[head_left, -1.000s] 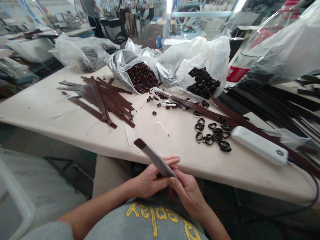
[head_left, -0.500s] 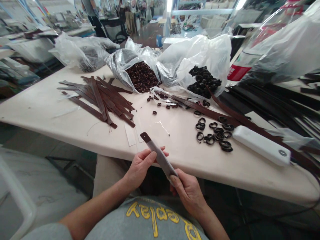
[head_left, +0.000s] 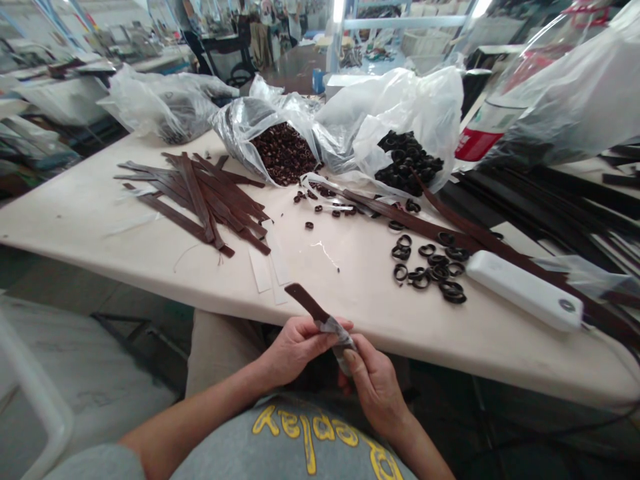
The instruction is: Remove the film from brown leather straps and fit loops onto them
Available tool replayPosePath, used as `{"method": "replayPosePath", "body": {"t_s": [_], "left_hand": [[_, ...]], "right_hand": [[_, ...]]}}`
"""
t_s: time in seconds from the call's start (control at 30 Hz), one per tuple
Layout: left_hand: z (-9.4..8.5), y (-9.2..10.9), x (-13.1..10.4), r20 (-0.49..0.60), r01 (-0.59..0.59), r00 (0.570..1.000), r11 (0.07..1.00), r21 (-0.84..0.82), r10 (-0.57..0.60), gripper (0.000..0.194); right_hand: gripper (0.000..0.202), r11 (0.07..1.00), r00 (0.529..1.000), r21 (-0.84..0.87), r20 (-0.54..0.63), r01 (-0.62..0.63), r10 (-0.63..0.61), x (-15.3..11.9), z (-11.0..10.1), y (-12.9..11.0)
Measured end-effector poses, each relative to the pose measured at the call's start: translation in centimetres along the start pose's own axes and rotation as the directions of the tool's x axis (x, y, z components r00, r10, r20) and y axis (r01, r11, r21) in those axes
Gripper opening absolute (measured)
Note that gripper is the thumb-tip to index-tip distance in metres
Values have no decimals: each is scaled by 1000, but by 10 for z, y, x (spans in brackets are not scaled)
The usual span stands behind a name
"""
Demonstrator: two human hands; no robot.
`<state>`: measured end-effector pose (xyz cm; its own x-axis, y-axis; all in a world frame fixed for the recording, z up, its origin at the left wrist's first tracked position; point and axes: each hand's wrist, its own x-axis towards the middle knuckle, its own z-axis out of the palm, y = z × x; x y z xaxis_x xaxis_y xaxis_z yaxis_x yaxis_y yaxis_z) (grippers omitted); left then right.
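A brown leather strap [head_left: 307,301] points up and to the left over the table's front edge, its rounded far end bare. Thin translucent plastic film [head_left: 331,325] is bunched around its lower half. My left hand [head_left: 297,347] is closed, pinching the film and strap about midway along. Lower down, my right hand [head_left: 375,380] grips the near end, which its fingers partly hide. White paper strips [head_left: 261,269] lie just beyond my left hand. A pile of brown straps [head_left: 200,197] rests further left on the table.
Black loops [head_left: 427,267] are scattered on the right of the table [head_left: 100,230] beside a white oblong device [head_left: 523,290]. Behind stand plastic bags, one of small brown loops [head_left: 285,153], another of black loops [head_left: 407,160]. A bottle [head_left: 487,130] and black strips [head_left: 545,207] are at right.
My left hand has slid down and right toward my right hand. The film has bunched up with it, baring more of the strap's far end. The right hand has barely moved.
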<state>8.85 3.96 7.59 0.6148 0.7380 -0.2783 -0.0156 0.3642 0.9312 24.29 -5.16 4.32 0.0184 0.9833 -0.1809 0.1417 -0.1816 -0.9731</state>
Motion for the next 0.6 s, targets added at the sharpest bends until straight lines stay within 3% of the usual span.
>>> {"method": "replayPosePath", "body": {"t_s": [0.27, 0.43, 0.5, 0.6], "left_hand": [[-1, -2, -5, 214, -112, 973, 984, 136, 82, 35], [-13, 12, -7, 439, -273, 885, 937, 216, 156, 42], [-15, 16, -6, 422, -273, 887, 951, 145, 190, 49], [-15, 17, -5, 249, -213, 949, 976, 52, 194, 42]], "right_hand": [[49, 984, 998, 173, 59, -47, 37, -1, -1, -5], [46, 988, 996, 150, 88, -29, 16, -2, -3, -10], [44, 991, 996, 132, 81, 26, -37, -1, -4, -12], [42, 993, 994, 80, 66, 84, -89, 1, -6, -14]]}}
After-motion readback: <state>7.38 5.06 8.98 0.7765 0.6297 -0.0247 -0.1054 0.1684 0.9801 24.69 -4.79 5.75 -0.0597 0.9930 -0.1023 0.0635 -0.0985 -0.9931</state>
